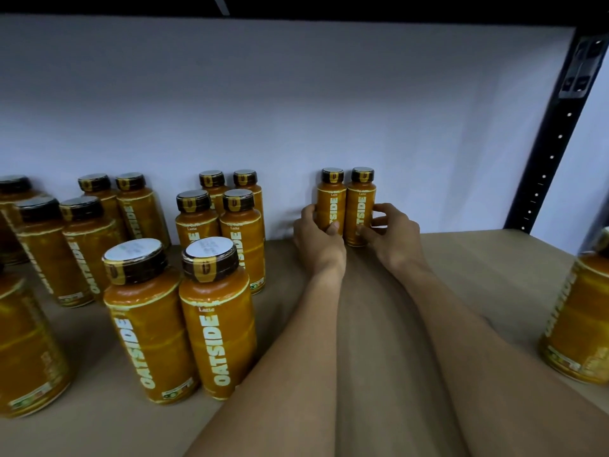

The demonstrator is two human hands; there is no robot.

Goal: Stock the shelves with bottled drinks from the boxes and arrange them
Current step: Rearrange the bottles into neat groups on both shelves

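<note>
1. Both bare forearms enter from the lower edge and reach across the tan shelf board [461, 268] toward the white back wall [296, 110].
2. Left hand [318, 237]: wrapped around the lower body of the left rear bottle [331, 199], thumb across its front, fingers behind it. The bottle stands upright against the back wall.
3. Right hand [393, 234]: fingers curled at the right flank of the right rear bottle [361, 202], fingertips touching its lower label; the grasp is light and only partly closed. This bottle is upright and touching its neighbour.
4. Both held bottles are orange, dark-capped, with "OATSIDE" printed vertically and "Latte" above it.
5. Near pair [179, 318]: two identical bottles standing side by side at the shelf front, left of the forearms, labels facing the camera.
6. Middle group [220, 222]: four bottles in two rows of two, behind the near pair.
7. Far-left cluster [79, 235]: further bottles of the same kind, partly cut by the frame edge.
8. Lone bottle [580, 315]: at the right edge, well apart from the hands, partly out of frame.
9. Black perforated upright [557, 136]: stands at the shelf's right rear corner.
</note>
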